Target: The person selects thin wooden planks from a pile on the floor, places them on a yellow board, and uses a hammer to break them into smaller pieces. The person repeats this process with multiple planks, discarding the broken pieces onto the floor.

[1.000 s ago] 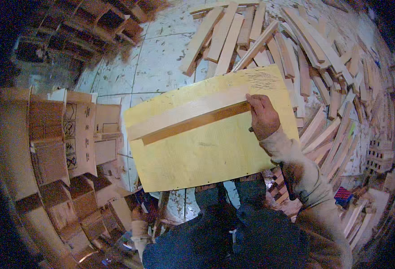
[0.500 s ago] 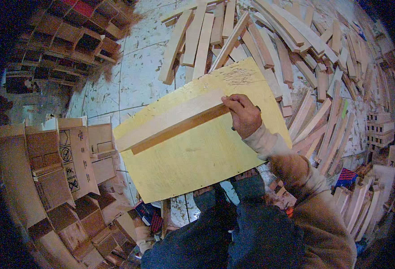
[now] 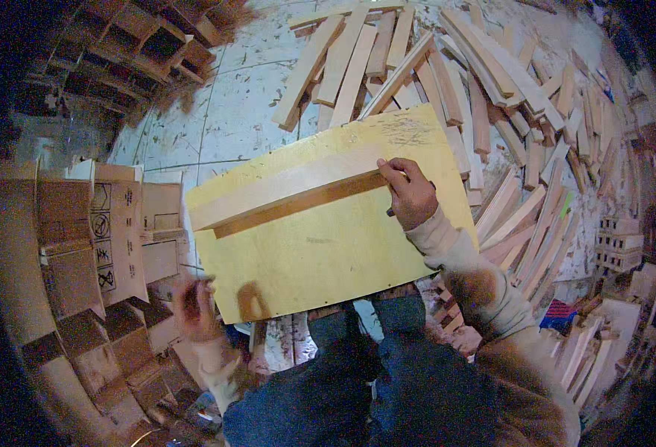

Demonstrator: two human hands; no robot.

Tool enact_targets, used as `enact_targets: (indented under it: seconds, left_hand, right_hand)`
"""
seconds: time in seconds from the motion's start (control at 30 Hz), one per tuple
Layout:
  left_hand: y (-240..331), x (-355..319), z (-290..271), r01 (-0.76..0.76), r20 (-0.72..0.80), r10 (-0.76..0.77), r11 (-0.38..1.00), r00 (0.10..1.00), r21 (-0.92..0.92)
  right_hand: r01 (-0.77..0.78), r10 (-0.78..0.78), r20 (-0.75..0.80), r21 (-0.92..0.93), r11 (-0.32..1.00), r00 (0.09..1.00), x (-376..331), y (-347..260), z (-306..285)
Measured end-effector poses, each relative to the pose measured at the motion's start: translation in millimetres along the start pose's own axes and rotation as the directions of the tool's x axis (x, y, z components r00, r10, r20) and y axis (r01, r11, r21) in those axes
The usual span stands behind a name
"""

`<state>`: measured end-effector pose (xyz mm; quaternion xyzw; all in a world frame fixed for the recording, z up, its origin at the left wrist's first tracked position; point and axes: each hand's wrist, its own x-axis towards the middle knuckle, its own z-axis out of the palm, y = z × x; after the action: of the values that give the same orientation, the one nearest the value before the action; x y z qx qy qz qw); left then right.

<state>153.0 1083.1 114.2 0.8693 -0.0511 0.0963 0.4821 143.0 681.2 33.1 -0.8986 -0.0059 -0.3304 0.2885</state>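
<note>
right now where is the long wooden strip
In the head view the long wooden strip lies slantwise across the yellow board on the person's lap, its right end held by the right hand, with the pile of loose slats just beyond it.

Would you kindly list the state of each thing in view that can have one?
Pale wooden slat: lying flat across the board, gripped at one end.
Yellow flat board: resting on the lap, tilted.
Right hand: closed on the slat's end.
Left hand: blurred, low beside the board's corner; grip unclear.
Loose wooden slats: heaped on the floor.
Brown cardboard boxes: stacked, open.
</note>
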Motion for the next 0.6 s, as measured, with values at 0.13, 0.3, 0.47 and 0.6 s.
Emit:
enact_targets:
  seconds: [0.13, 0.3, 0.47, 0.6]
  left_hand:
    - [63, 58, 143, -0.160, 0.166, 0.212, 0.946, 0.963, -0.281]
    - [86, 75, 240, -0.061, 0.343, 0.238, 0.888, 0.909, -0.455]
    - [78, 70, 248, -0.261, 0.275, 0.385, 0.880, 0.881, -0.396]
    - [75, 72, 250, -0.476, 0.231, 0.554, 0.820, 0.800, -0.318]
  right_hand:
    - [0.013, -0.012, 0.016, -0.031, 0.999, 1.000, 1, -3, -3]
    - [-0.040, 0.044, 0.116, -0.040, 0.998, 0.992, 3, -4, -11]
    - [-0.197, 0.204, 0.104, -0.077, 0.977, 0.973, -12, -12, -40]
    - [-0.366, 0.488, 0.146, -0.489, 0.792, 0.861, -61, -42, -87]
